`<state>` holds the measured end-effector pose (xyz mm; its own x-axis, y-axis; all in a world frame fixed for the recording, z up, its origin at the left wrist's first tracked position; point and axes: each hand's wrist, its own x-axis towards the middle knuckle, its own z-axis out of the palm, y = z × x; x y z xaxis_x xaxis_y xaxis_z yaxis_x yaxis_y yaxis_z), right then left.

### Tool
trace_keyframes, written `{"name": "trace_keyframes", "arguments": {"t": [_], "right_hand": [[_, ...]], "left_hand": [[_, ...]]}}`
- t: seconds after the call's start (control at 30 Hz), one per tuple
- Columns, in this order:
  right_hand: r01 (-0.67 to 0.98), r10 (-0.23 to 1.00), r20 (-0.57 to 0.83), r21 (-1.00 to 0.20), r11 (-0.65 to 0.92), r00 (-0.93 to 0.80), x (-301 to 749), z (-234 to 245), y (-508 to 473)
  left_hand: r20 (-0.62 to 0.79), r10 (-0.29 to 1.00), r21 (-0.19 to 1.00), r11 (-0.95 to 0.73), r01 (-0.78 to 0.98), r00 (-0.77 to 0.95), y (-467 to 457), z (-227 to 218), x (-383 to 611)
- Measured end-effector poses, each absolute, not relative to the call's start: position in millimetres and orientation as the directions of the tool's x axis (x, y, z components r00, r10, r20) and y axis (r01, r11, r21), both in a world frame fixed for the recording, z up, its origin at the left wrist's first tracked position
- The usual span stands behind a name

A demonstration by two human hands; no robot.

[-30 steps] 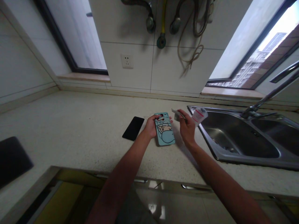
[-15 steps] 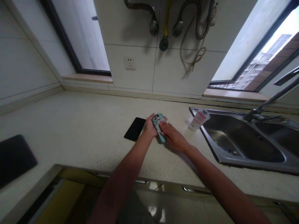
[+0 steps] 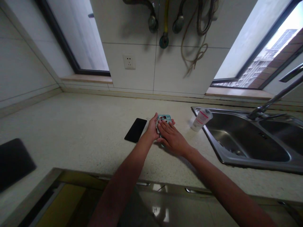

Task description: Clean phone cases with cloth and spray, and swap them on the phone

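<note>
In the head view my left hand (image 3: 152, 127) is closed round the left side of a phone in a teal patterned case (image 3: 163, 118). Its back, with round camera openings at the top, faces up. My right hand (image 3: 172, 137) lies flat across the lower part of that back, fingers stretched out and close together, covering most of the pattern. Whether anything thin is under the palm is hidden. Just left of my hands, a black flat rectangular slab (image 3: 135, 130) rests on the pale countertop (image 3: 94, 132).
A clear plastic cup with red print (image 3: 201, 119) stands beside the steel double sink (image 3: 220, 157), whose tap (image 3: 267, 107) is at the far right. Another dark slab (image 3: 15, 162) lies at the left edge. Hoses and a socket (image 3: 129, 61) are on the wall.
The phone has turned more upright in my left hand. My right hand has moved slightly left and flattened over more of the phone's back. The view has shifted a little.
</note>
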<state>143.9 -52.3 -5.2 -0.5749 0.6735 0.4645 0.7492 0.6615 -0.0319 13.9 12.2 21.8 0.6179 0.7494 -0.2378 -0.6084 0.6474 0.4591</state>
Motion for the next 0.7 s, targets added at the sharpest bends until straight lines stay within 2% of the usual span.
{"name": "trace_keyframes", "arguments": {"t": [0.13, 0.3, 0.5, 0.6, 0.7], "right_hand": [[0.746, 0.67, 0.462, -0.025, 0.665, -0.581, 145.4, 1.0, -57.0], [0.586, 0.524, 0.452, -0.004, 0.81, -0.722, 140.9, 6.0, -66.3], [0.439, 0.386, 0.487, -0.006, 0.899, -0.784, 150.6, 5.3, -56.4], [0.434, 0.394, 0.507, -0.043, 0.9, -0.767, 167.5, 11.0, -48.0], [0.47, 0.473, 0.515, -0.146, 0.87, -0.715, 182.9, 20.0, -44.8]], "left_hand": [[-0.204, 0.81, 0.458, 0.575, -0.678, 0.549, 15.4, 30.1, 5.5], [-0.168, 0.864, 0.443, 0.496, -0.747, 0.474, 24.9, 28.7, -7.1], [-0.143, 0.865, 0.418, 0.493, -0.763, 0.481, 30.7, 22.7, -10.2], [-0.163, 0.878, 0.426, 0.474, -0.77, 0.451, 31.1, 22.5, -9.5], [-0.185, 0.875, 0.417, 0.481, -0.771, 0.447, 31.2, 22.1, -9.3]]}}
